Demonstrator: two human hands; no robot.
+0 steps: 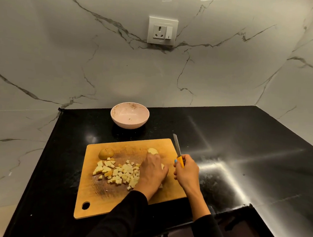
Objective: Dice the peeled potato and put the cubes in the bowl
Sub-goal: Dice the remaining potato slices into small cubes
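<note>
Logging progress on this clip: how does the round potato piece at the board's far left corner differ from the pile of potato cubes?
The round piece is one uncut, domed chunk with a brownish surface; the cubes are many small, pale, square-edged bits. The round piece sits alone near the board's far left edge; the cubes spread across the middle, reaching the left hand. Both lie on the cutting board, not in the bowl.

Left hand (153, 171) covers potato piece (153, 151) — grip unclear; forearms cut off at bottom edge.
</note>
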